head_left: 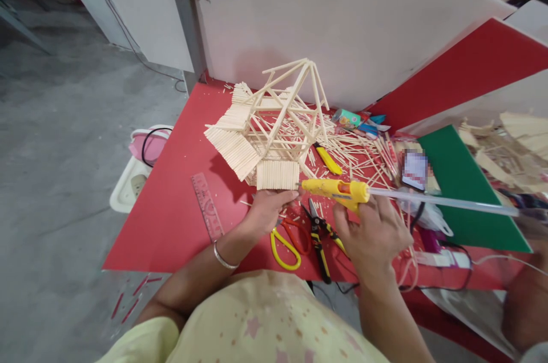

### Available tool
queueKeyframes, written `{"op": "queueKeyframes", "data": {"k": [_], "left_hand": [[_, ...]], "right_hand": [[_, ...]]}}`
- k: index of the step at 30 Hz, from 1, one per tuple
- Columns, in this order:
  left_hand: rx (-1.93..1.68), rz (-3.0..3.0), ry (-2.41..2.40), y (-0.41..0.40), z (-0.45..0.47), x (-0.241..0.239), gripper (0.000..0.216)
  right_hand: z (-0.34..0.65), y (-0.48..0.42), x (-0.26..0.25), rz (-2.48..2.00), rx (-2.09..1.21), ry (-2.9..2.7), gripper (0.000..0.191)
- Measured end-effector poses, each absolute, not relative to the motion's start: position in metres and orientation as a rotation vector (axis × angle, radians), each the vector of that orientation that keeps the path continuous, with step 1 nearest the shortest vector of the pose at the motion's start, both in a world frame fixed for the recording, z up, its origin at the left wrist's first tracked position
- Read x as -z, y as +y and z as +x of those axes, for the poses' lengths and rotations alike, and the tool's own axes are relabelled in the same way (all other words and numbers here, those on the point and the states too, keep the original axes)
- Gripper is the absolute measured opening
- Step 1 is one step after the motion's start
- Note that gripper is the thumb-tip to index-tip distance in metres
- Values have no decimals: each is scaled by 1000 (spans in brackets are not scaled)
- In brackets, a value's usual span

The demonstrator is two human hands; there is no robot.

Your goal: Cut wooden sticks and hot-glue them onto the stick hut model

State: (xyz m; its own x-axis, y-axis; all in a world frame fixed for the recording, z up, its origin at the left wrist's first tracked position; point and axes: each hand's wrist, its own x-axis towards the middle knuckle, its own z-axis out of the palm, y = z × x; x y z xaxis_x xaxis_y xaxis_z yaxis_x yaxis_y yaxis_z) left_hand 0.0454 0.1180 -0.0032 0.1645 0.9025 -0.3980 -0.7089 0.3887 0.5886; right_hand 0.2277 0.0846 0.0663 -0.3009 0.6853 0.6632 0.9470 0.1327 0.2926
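A house frame of thin wooden sticks (274, 117) stands on the red table (171, 209). My left hand (268, 209) pinches the lower edge of a flat panel of glued sticks (277, 174) at the model's front. My right hand (372, 232) is closed round the handle of a yellow glue gun (338, 189). The gun's nozzle points left at the panel's right corner. A clear glue stick (440, 201) juts out of the gun's back to the right.
Yellow-and-red scissors (287, 243) and yellow-handled pliers (319, 234) lie between my hands. A pink ruler (206, 206), a yellow cutter (329, 160), loose sticks (363, 157), a green sheet (466, 186) and a white partition (342, 20) surround the model. A power strip (132, 180) sits off the table's left edge.
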Motion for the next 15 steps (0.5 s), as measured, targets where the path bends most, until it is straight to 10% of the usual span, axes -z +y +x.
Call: {"op": "queueKeyframes", "data": {"k": [15], "left_hand": [[-1139,359,840,117,43,2,21]], "right_hand": [[223,107,-67,-1539,1087,-1998,18]]}}
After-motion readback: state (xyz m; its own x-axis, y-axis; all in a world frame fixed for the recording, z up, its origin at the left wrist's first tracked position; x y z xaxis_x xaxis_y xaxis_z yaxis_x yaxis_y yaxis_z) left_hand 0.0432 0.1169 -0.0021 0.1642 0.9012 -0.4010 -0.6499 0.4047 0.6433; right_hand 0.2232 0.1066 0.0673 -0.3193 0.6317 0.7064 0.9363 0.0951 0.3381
